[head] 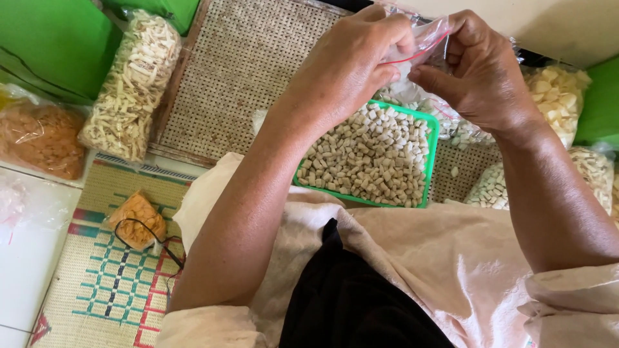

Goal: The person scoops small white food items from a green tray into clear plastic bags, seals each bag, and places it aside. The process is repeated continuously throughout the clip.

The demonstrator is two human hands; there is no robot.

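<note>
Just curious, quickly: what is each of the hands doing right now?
Left hand: closed, pinching the top of the small clear plastic bag.
Right hand: closed on the same bag's top.

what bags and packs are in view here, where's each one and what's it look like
Small clear bag: between both hands, red strip at the mouth.
Long clear bag: upper left, pale strips.
Orange bag: far left, orange crisps.
Small orange pack: on the woven mat, lower left.
Clear bags: right side, pale cubes.

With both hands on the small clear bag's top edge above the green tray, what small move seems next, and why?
Probably pressing the red-striped zip strip shut along its length: the left hand and right hand pinch the clear bag at its top edge, above the green tray.
</note>
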